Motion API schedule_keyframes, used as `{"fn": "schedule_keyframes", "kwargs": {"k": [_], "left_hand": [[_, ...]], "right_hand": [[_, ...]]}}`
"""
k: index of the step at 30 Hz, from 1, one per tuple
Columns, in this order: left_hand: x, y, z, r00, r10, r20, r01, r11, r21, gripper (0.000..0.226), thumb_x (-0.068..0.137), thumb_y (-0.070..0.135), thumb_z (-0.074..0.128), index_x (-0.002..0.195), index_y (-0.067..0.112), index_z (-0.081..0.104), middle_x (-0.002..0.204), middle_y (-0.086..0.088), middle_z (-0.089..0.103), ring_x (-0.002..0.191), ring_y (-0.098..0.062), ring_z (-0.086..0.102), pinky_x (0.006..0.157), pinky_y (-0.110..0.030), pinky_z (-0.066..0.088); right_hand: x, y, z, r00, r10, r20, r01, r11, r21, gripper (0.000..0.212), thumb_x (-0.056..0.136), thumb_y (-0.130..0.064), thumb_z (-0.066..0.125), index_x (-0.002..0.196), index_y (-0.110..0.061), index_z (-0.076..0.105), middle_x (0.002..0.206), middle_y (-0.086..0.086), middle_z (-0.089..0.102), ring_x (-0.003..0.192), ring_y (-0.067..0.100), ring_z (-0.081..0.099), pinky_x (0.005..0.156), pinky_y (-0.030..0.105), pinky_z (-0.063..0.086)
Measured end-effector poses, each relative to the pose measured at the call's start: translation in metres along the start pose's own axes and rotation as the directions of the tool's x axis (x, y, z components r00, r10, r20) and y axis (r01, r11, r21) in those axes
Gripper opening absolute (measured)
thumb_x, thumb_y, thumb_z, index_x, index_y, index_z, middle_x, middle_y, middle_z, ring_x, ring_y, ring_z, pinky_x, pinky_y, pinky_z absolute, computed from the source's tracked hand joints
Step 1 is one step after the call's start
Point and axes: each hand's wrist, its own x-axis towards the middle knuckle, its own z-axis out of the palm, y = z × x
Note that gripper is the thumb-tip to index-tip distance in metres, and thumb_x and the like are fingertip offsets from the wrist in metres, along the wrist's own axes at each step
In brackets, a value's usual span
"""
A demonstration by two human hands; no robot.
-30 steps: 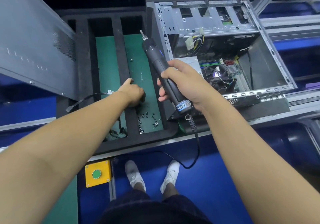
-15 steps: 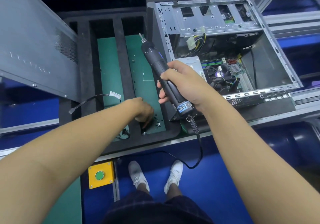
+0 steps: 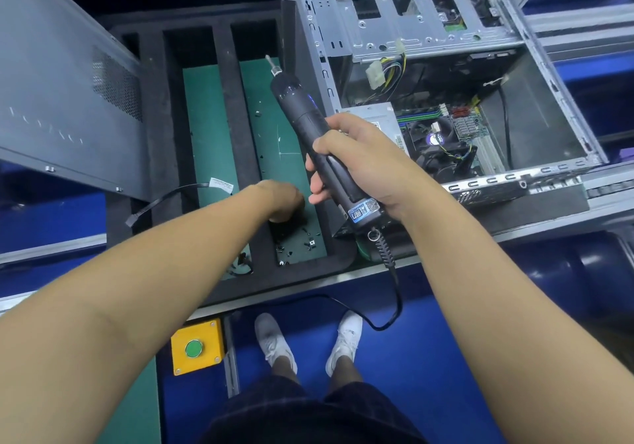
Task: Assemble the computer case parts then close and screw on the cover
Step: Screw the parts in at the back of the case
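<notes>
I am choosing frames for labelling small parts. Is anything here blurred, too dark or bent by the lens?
Head view: the left hand is slightly motion-blurred and shades the screws beneath it; the screwdriver in the right hand and the computer case interior are sharp and well lit; the wide lens bows the case edges and swells both forearms.

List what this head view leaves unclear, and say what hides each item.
Head view throughout.
Left hand: fingertips hidden under its knuckles; whether it holds a screw is unclear.
Screws: too small to tell types.
Screwdriver: middle covered by the right hand.
Panel: cut off by the left edge.
</notes>
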Motion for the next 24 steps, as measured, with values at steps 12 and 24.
{"fn": "schedule_keyframes", "kwargs": {"k": [12,24], "left_hand": [[0.006,0.020,0.015,0.926,0.165,0.340,-0.222,0.966,0.135,0.041,0.095,0.005,0.048,0.125,0.024,0.068,0.117,-0.001,0.061,0.092,-0.024,0.055,0.062,-0.025,0.045],[0.008,0.017,0.002,0.967,0.021,0.253,-0.069,0.981,0.182,0.021,0.098,0.004,0.043,0.111,0.010,0.057,0.105,-0.006,0.055,0.093,-0.029,0.053,0.077,-0.032,0.044]], "right_hand": [[0.002,0.001,-0.002,1.000,0.020,0.018,-0.020,1.000,-0.012,0.026,0.087,-0.017,0.056,0.111,-0.007,0.054,0.080,0.010,0.069,0.062,0.028,0.068,0.067,0.050,0.062],[0.005,0.001,-0.003,0.998,0.029,0.049,-0.030,0.999,0.019,0.031,0.082,-0.018,0.057,0.110,-0.007,0.054,0.081,0.013,0.066,0.060,0.028,0.067,0.061,0.042,0.060]]}}
